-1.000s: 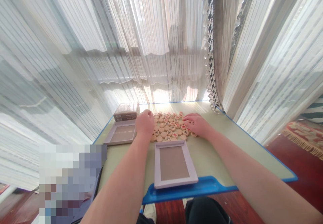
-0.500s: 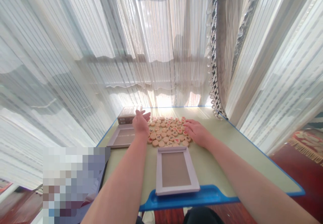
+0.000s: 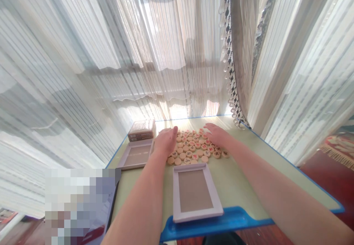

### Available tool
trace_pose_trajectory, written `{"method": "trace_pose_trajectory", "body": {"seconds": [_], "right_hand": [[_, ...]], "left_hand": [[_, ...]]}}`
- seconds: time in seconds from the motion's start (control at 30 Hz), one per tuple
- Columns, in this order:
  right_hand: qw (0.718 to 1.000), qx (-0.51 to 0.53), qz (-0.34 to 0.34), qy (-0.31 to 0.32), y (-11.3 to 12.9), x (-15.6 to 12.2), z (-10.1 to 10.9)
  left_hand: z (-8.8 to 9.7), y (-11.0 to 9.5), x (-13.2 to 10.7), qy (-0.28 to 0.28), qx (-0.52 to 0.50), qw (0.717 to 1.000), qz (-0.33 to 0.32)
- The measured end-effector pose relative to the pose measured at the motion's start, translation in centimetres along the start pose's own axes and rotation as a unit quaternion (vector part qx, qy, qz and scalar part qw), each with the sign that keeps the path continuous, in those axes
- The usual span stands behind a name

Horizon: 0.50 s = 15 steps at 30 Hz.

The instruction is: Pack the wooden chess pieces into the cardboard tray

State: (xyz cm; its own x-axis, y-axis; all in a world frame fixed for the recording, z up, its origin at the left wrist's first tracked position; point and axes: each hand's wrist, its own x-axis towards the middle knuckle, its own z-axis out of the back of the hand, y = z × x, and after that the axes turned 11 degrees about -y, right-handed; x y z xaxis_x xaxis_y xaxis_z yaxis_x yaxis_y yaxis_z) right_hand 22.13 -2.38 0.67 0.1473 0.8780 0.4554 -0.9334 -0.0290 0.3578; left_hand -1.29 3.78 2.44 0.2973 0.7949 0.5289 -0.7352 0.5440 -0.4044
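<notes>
Several round wooden chess pieces point(image 3: 193, 147) with red and black marks lie spread flat in the middle of the pale green table point(image 3: 249, 171). My left hand point(image 3: 166, 142) rests palm down on the left side of the pile, fingers stretched out over the pieces. My right hand point(image 3: 219, 135) lies flat on the pile's far right side, fingers also out. An empty shallow grey box tray point(image 3: 195, 191) sits just in front of the pieces, near the table's blue front edge.
A second empty box tray point(image 3: 136, 154) lies at the left, with a dark closed box point(image 3: 141, 130) behind it. Sheer white curtains hang around the table on three sides, and a beaded patterned curtain point(image 3: 231, 72) hangs at the back right. A blurred patch covers the lower left.
My left hand has come down from a raised, open pose onto the left of the pile. My right hand has slid farther back along the right side, leaving pieces spread toward the right.
</notes>
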Motion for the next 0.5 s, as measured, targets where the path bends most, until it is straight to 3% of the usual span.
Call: {"method": "trace_pose_trajectory", "body": {"seconds": [0.1,0.23,0.33,0.5], "right_hand": [[0.999,0.019,0.011,0.024,-0.3,-0.8,0.0],[0.997,0.013,0.020,0.070,0.1,-1.4,-0.1],[0.996,-0.012,0.019,0.087,0.4,-1.4,0.1],[0.998,-0.041,0.011,0.048,0.3,-1.3,0.5]], "left_hand": [[-0.1,-0.2,0.0,0.060,0.061,0.996,-0.017],[-0.3,-0.4,0.0,0.105,0.064,0.992,-0.005],[-0.2,-0.7,0.0,0.096,0.070,0.993,0.005],[-0.5,-0.8,0.2,0.049,0.096,0.994,0.007]]}}
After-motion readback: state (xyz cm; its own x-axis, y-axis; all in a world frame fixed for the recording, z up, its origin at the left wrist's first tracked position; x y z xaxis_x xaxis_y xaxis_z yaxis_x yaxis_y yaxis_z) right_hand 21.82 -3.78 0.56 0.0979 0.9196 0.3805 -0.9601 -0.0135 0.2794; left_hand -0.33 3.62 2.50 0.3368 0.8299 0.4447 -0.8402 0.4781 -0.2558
